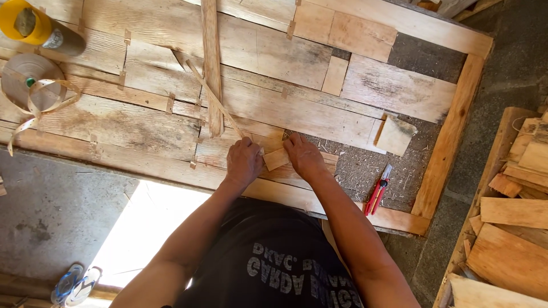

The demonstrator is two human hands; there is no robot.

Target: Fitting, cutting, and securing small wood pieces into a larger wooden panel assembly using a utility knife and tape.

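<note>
Both bare forearms reach forward, left hand (244,163) and right hand (304,157) fingers curled, close together.

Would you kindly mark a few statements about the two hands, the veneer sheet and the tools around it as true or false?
1. Both hands, left hand and right hand, rest on a small veneer piece. True.
2. The red cutter is held in the right hand. False: it lies on the board right of the hands, untouched.
3. A tape roll sits at the far left of the veneer sheet. True.
4. The yellow-capped bottle stands beside the cutter. False: it lies at the top left, above the tape roll.
5. Loose wood pieces are stacked at the right. True.
</note>
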